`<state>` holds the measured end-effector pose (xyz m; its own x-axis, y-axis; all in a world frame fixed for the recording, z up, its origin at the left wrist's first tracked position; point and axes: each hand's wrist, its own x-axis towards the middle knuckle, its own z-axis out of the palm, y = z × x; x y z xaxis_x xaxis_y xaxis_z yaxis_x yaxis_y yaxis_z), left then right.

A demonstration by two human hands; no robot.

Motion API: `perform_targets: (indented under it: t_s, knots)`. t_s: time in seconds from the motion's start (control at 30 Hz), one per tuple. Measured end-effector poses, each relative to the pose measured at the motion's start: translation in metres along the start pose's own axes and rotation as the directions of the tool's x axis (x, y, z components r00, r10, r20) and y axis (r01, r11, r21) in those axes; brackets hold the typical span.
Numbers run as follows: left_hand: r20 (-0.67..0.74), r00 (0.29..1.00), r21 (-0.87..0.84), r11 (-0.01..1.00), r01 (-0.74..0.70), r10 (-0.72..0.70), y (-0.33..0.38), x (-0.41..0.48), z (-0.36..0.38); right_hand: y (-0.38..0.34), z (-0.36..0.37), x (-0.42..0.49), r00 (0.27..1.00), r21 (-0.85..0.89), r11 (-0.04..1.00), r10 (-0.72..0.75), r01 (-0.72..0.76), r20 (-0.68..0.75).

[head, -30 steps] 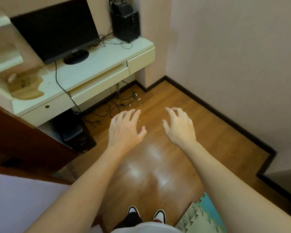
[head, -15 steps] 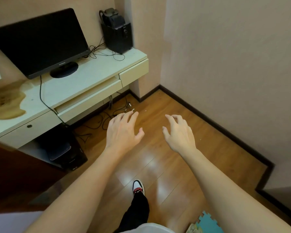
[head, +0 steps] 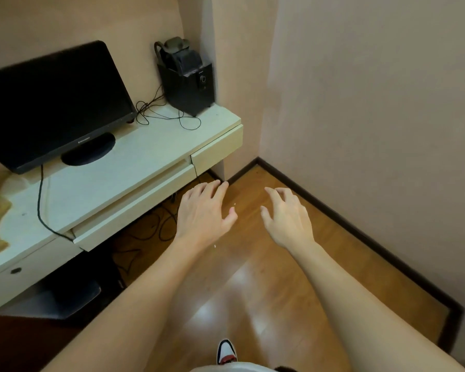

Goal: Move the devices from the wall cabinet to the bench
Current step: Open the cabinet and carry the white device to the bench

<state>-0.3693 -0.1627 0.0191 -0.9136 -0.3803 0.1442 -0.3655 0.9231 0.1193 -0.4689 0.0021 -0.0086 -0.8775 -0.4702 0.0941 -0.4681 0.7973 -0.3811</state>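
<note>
A black monitor stands on a pale wall-mounted cabinet at the left. At the cabinet's far right corner sits a black speaker box with a dark device resting on top, thin cables trailing beside it. My left hand hovers over the floor just off the cabinet's front edge, fingers spread and empty. To its right my right hand is also held out with fingers apart, holding nothing.
A black computer tower stands under the cabinet among loose cables. The wooden floor runs to a wall with a dark skirting board on the right. My shoe shows at the bottom.
The view has moved closer to the cabinet and turned up and right; the monitor and speaker now sit larger. Both hands have stayed outstretched and empty, nearing the cabinet's front.
</note>
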Motion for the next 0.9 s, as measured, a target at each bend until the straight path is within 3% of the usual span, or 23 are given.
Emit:
perform_targets:
  t_s: [0.43, 0.9]
  knots:
    - [0.058, 0.998, -0.002, 0.999, -0.034, 0.034, 0.014, 0.174, 0.039, 0.046, 0.011, 0.173, 0.999, 0.003, 1.000, -0.028, 0.028, 0.035]
    - [0.051, 0.969, 0.057, 0.969, 0.240, -0.243, 0.044, 0.374, 0.055, 0.085, 0.001, 0.408, 0.947, -0.007, 0.959, -0.277, 0.282, 0.161]
